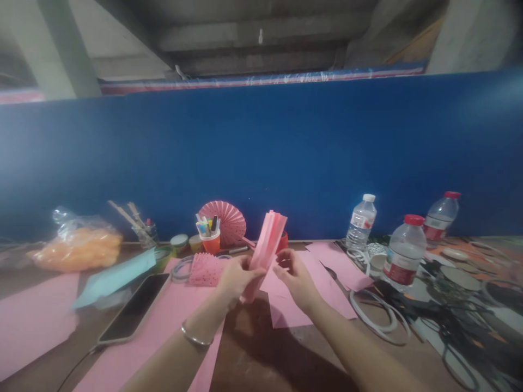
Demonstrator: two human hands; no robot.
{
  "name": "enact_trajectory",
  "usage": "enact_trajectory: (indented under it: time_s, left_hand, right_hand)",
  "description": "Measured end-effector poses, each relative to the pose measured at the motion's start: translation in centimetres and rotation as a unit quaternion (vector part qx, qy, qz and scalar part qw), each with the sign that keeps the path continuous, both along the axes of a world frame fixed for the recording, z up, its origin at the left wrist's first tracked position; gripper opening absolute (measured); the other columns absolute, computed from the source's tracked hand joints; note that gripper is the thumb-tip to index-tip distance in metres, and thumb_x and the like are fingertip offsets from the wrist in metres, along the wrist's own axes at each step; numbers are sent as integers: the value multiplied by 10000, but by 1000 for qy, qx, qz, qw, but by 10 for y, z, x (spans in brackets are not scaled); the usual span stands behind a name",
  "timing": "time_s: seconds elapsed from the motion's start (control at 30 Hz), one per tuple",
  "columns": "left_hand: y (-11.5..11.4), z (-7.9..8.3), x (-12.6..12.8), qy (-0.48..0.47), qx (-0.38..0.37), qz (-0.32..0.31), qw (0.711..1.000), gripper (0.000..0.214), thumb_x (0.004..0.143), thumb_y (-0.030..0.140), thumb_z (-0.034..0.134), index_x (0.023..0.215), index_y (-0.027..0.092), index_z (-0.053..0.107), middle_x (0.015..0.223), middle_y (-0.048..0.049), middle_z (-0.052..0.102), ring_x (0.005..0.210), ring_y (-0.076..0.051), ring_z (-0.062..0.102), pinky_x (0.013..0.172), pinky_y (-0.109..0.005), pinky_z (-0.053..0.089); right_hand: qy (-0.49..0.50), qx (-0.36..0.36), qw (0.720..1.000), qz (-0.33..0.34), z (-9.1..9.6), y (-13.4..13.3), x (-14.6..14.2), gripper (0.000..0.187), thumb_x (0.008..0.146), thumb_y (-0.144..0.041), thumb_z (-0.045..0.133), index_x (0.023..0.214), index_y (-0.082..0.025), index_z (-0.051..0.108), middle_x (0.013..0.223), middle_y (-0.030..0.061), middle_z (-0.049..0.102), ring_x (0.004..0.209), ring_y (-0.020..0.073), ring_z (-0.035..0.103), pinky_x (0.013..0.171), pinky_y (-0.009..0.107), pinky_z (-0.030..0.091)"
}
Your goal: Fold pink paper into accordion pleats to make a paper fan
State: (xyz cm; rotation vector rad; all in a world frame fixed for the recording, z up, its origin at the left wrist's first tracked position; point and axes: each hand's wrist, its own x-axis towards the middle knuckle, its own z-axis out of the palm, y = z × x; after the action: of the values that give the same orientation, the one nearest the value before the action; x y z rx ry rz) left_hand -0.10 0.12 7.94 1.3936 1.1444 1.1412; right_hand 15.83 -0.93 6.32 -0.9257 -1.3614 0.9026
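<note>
while my left hand [237,280] pinches the long, pleated pink paper strip [269,237], tilted above the brown tabletop [253,354], my right hand [300,280] is just beside it, loosely spread.

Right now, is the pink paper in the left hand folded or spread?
Folded: the pink paper forms a narrow strip with creases along its length, pinched in the left hand.

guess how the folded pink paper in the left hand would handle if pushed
The folded pink paper is probably light, since the left hand holds it between thumb and fingers. Lengthwise it seems fairly stiff: its upper end stands without drooping. It may fan open if released, as its folds look loosely stacked.
</note>
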Motion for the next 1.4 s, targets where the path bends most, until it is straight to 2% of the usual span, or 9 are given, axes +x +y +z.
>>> enact_trajectory:
  time_s: [0.07, 0.17, 0.3, 0.5, 0.63, 0.8, 1.0, 1.17, 1.4]
  left_hand:
    - [-3, -1, 2, 76, 54, -1, 996, 201, 525, 240, 715, 580, 141, 549, 526, 30, 523, 498, -109, 466, 466, -204, 318]
    - [-9, -1, 5, 121, 96, -4, 988, 187, 522, 194, 681, 516, 158, 498, 496, 48, 477, 488, -99, 429, 463, -199, 294]
    - [-13, 8, 5, 113, 89, -23, 989, 302, 501, 241, 715, 497, 160, 424, 512, 54, 456, 501, -91, 414, 476, -194, 294]
    - [-13, 21, 2, 17, 43, -62, 997, 366, 563, 315, 710, 541, 158, 380, 555, 51, 449, 503, -73, 396, 491, -187, 316]
    - [-11, 30, -5, 2, 65, -21, 998, 367, 602, 358, 691, 559, 158, 386, 541, 61, 399, 490, -58, 350, 464, -167, 275]
    - [-7, 40, -19, -27, 46, 7, 999, 320, 624, 342, 677, 579, 158, 419, 513, 72, 385, 456, -45, 327, 435, -154, 254]
    - [-1, 35, -24, -86, 26, -4, 996, 277, 632, 323, 676, 624, 155, 457, 545, 61, 460, 467, -51, 412, 452, -158, 319]
    - [0, 29, -22, -151, -5, -38, 988, 229, 673, 320, 661, 697, 142, 520, 626, 28, 550, 538, -74, 508, 537, -182, 406]
    - [7, 23, -26, -207, -16, -17, 978, 215, 673, 310, 666, 757, 145, 555, 680, 14, 603, 605, -93, 563, 601, -196, 442]
  right_hand:
    - [28, -33, 995, 94, 2, -8, -11, 295, 714, -321, 587, 959, -196, 481, 931, 49, 573, 781, 173, 560, 645, 284, 455]
    - [72, -52, 988, 126, 2, -13, -20, 335, 713, -329, 600, 999, -191, 494, 968, 59, 601, 821, 190, 581, 689, 302, 468]
    - [103, -76, 985, 114, 3, -9, -13, 282, 716, -349, 593, 932, -175, 543, 928, 60, 623, 836, 201, 582, 669, 297, 476]
    - [118, -109, 983, 85, 4, 0, 1, 232, 687, -341, 622, 819, -156, 576, 852, 52, 631, 726, 160, 579, 592, 256, 468]
    - [143, -115, 982, 46, 3, 5, 8, 261, 685, -355, 613, 843, -149, 595, 863, 69, 638, 736, 178, 593, 610, 280, 482]
    - [152, -119, 981, 13, 2, 12, 17, 222, 689, -333, 577, 825, -163, 624, 827, 53, 653, 720, 182, 593, 599, 275, 468]
    - [181, -129, 972, -72, -5, 20, 23, 224, 679, -351, 592, 793, -161, 621, 730, 36, 644, 659, 184, 583, 561, 267, 435]
    - [241, -147, 958, -55, -14, 27, 27, 254, 666, -382, 623, 806, -173, 590, 745, 50, 654, 683, 215, 606, 614, 319, 471]
    - [275, -134, 952, -18, -17, 34, 34, 279, 627, -355, 671, 813, -159, 599, 721, 52, 665, 639, 199, 612, 605, 311, 476]
